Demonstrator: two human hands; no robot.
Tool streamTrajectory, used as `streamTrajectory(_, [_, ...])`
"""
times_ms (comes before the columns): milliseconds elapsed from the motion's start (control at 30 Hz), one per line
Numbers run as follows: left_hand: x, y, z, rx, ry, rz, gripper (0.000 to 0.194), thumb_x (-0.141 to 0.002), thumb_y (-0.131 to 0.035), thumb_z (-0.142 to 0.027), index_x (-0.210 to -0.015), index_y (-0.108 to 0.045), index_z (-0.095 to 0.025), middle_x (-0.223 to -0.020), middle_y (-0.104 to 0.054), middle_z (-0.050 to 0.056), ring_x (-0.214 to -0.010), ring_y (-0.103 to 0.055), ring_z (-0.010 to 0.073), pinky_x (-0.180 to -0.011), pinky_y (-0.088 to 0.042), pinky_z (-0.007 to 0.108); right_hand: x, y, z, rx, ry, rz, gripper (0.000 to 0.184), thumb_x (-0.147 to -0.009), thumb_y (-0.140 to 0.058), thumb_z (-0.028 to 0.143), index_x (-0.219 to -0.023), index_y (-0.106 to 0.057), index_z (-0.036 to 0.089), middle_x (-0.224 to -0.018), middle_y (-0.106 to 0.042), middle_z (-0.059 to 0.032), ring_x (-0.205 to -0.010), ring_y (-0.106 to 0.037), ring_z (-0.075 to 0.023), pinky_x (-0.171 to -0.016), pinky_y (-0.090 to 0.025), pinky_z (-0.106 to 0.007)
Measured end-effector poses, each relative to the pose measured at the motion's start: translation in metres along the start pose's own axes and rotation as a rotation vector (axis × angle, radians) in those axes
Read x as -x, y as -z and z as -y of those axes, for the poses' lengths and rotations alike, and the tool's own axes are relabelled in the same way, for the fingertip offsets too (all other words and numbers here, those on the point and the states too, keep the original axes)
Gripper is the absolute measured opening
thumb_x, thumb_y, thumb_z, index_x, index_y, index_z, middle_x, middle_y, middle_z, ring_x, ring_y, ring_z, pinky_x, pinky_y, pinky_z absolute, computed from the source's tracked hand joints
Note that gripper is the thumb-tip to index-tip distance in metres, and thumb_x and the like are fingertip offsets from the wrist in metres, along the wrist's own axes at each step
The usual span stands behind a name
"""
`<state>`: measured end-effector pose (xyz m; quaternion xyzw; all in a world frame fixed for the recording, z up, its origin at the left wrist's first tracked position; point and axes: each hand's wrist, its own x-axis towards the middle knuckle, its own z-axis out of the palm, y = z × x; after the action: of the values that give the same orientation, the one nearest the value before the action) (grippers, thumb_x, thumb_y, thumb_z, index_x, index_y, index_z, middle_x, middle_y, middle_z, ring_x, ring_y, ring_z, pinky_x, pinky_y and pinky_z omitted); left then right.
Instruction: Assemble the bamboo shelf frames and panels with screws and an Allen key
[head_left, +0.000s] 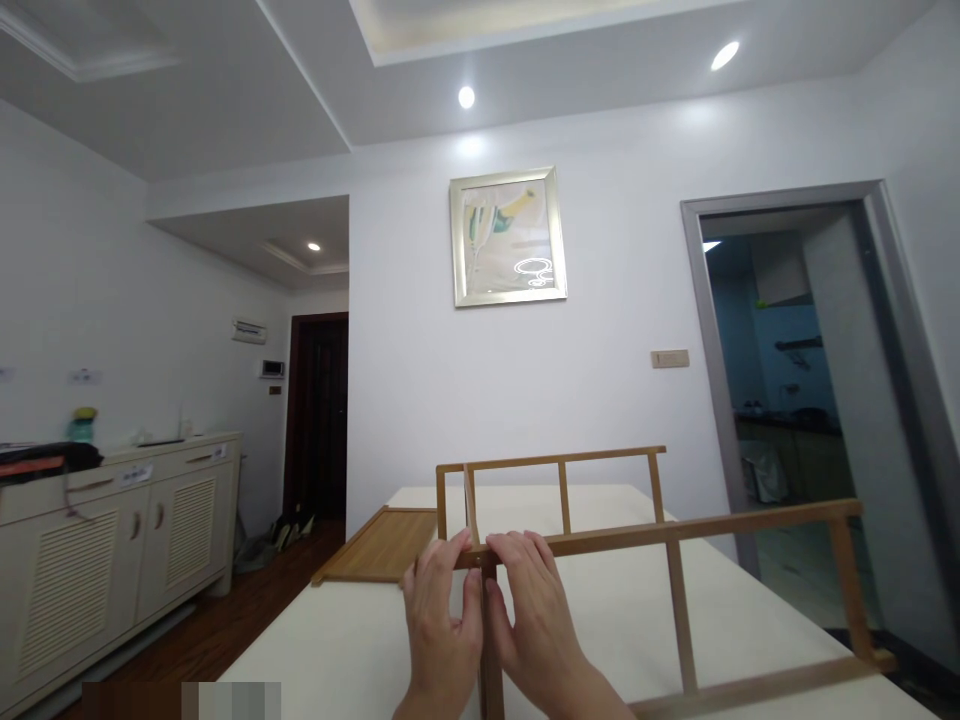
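Both my hands meet at the near corner of a light wooden slatted frame [675, 530] that stands upright on a white table [337, 650]. My left hand [442, 610] pinches the top rail where it joins the corner post, fingers closed round the wood. My right hand [532, 610] grips the same joint from the right, fingers curled over the rail. A second frame panel [562, 462] stands behind, joined at the left corner. A flat wooden board [379, 545] lies on the table at the far left.
A white sideboard [112, 540] with louvred doors stands along the left wall, with a dark bag and a bottle on top. A framed picture [508, 237] hangs on the far wall. An open doorway [787, 400] leads to a kitchen on the right.
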<state>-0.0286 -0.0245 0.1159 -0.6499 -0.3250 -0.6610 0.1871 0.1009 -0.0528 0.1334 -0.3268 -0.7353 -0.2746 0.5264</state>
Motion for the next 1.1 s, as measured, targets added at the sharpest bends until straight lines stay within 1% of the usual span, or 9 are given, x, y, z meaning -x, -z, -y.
streamTrajectory(267, [-0.001, -0.005, 0.001, -0.007, 0.006, -0.034, 0.015, -0.085, -0.059, -0.027, -0.099, -0.059, -0.022, -0.091, -0.069, 0.004, -0.095, -0.062, 0.023, -0.085, -0.042, 0.039, 0.036, 0.014, -0.011, 0.1, 0.117, 0.094, 0.057, -0.084, -0.041, 0.005, -0.14, -0.035, 0.016, -0.14, -0.049, -0.0136, -0.133, -0.04, -0.0283, -0.102, -0.043, -0.054])
streamTrajectory(367, [-0.004, -0.004, 0.0, -0.005, -0.014, -0.035, 0.008, -0.085, -0.059, -0.026, -0.092, -0.06, -0.022, -0.09, -0.07, 0.003, -0.095, -0.062, 0.0226, -0.084, -0.041, 0.038, 0.072, 0.036, -0.038, 0.153, 0.146, 0.188, 0.055, -0.083, -0.044, 0.004, -0.136, -0.04, 0.017, -0.134, -0.055, -0.0126, -0.125, -0.049, -0.026, -0.1, -0.046, -0.048])
streamTrajectory(433, [-0.005, -0.003, 0.0, -0.003, -0.034, -0.03, 0.001, -0.085, -0.059, -0.024, -0.085, -0.059, -0.022, -0.09, -0.07, 0.002, -0.095, -0.062, 0.022, -0.084, -0.04, 0.037, 0.1, 0.054, -0.064, 0.191, 0.119, 0.262, 0.048, -0.081, -0.045, 0.003, -0.127, -0.048, 0.018, -0.118, -0.065, -0.0103, -0.109, -0.059, -0.024, -0.094, -0.05, -0.046])
streamTrajectory(567, [-0.004, -0.005, 0.002, 0.008, -0.047, -0.014, 0.004, -0.086, -0.058, -0.022, -0.082, -0.06, -0.023, -0.092, -0.071, 0.002, -0.095, -0.061, 0.0213, -0.084, -0.04, 0.036, 0.137, 0.077, -0.101, 0.307, -0.044, 0.264, 0.037, -0.076, -0.039, -0.002, -0.101, -0.056, 0.02, -0.083, -0.065, -0.0062, -0.079, -0.062, -0.0217, -0.07, -0.053, -0.038])
streamTrajectory(700, [-0.003, -0.008, 0.004, 0.005, -0.037, -0.022, 0.004, -0.085, -0.059, -0.024, -0.083, -0.062, -0.023, -0.09, -0.07, 0.002, -0.093, -0.062, 0.0217, -0.082, -0.039, 0.036, 0.128, 0.082, -0.095, 0.299, -0.123, 0.225, 0.03, -0.075, -0.04, -0.001, -0.089, -0.054, 0.021, -0.077, -0.058, -0.0037, -0.074, -0.055, -0.021, -0.067, -0.048, -0.037])
streamTrajectory(800, [-0.005, -0.008, 0.005, 0.009, -0.028, -0.021, 0.005, -0.084, -0.06, -0.025, -0.081, -0.062, -0.022, -0.089, -0.07, 0.002, -0.091, -0.062, 0.022, -0.081, -0.039, 0.036, 0.114, 0.087, -0.092, 0.31, -0.311, -0.055, 0.011, -0.086, -0.047, 0.015, -0.095, -0.048, 0.02, -0.087, -0.054, -0.0062, -0.083, -0.053, -0.0229, -0.074, -0.046, -0.04])
streamTrajectory(900, [-0.007, -0.007, 0.01, 0.031, -0.013, 0.005, 0.006, -0.084, -0.059, -0.024, -0.079, -0.062, -0.022, -0.089, -0.07, 0.003, -0.09, -0.062, 0.022, -0.081, -0.04, 0.036, 0.116, 0.092, -0.102, 0.304, -0.637, -0.25, 0.03, -0.085, -0.055, 0.042, -0.101, -0.044, 0.019, -0.095, -0.052, -0.0093, -0.086, -0.053, -0.0249, -0.074, -0.046, -0.041])
streamTrajectory(1000, [-0.01, -0.004, 0.021, 0.06, 0.007, 0.012, 0.005, -0.083, -0.06, -0.024, -0.079, -0.061, -0.022, -0.089, -0.068, 0.003, -0.09, -0.061, 0.0217, -0.083, -0.041, 0.037, 0.132, 0.09, -0.111, 0.105, -0.882, -0.018, 0.036, -0.083, -0.053, 0.053, -0.1, -0.047, 0.021, -0.084, -0.059, -0.0044, -0.073, -0.057, -0.0216, -0.066, -0.047, -0.035])
streamTrajectory(1100, [-0.013, 0.003, 0.036, 0.084, 0.031, 0.003, 0.004, -0.082, -0.061, -0.024, -0.079, -0.06, -0.022, -0.087, -0.067, 0.003, -0.089, -0.061, 0.0213, -0.084, -0.043, 0.038, 0.144, 0.078, -0.105, -0.014, -0.969, 0.187, 0.031, -0.083, -0.05, 0.055, -0.084, -0.05, 0.024, -0.066, -0.059, 0.0011, -0.06, -0.056, -0.0191, -0.059, -0.043, -0.031])
